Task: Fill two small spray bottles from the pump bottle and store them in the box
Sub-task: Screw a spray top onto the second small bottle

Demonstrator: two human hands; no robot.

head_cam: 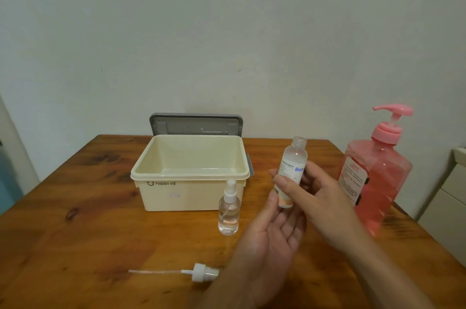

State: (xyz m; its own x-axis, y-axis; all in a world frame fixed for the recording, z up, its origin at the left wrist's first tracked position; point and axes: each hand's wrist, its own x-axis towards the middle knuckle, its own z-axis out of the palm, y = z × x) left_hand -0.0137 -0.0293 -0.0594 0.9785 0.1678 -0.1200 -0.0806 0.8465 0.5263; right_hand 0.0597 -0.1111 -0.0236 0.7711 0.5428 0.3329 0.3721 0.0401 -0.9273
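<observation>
Right hand (325,197): fingers gripping uncapped bottle (292,170), tilted
Left hand (272,235): palm up, fingers open, under bottle
Sprayer (201,273): lying on surface (88,233)
Box (189,175): open

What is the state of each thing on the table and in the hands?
Box: open, empty, lid raised behind.
Clear spray bottle: upright, capped, partly filled.
Labelled bottle: uncapped, held by right hand.
Spray head: lying loose on table.
Pump bottle: upright, pink liquid inside.
Left hand: open, under labelled bottle.
</observation>
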